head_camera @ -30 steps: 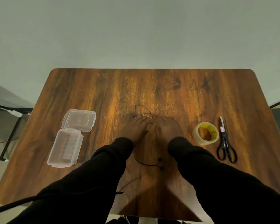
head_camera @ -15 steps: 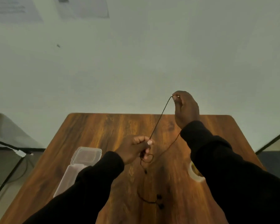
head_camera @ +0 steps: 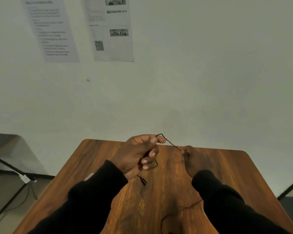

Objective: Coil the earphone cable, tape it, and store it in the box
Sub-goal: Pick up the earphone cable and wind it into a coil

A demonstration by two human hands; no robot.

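From the head camera, the earphone cable (head_camera: 169, 143) is held above the wooden table (head_camera: 227, 174), stretched between the two hands. The left hand (head_camera: 137, 156) is closed around it, the cable pinched between thumb and forefinger at the top, with a short loop showing below the curled fingers and the plug (head_camera: 143, 181) hanging just beneath the palm. This grip seems meant to anchor one end while turns are laid on. The right hand (head_camera: 195, 159), a little to the right and slightly lower, is pinched on the cable where the taut stretch ends; it probably feeds the next length across. The slack is seen running down under the right sleeve (head_camera: 230, 205) and lying in a curve on the near part of the table. The coiling appears barely begun.

No box is seen in this view, nor any tape; what the box holds cannot be told. Two printed sheets (head_camera: 112, 29) are fixed to the far wall.
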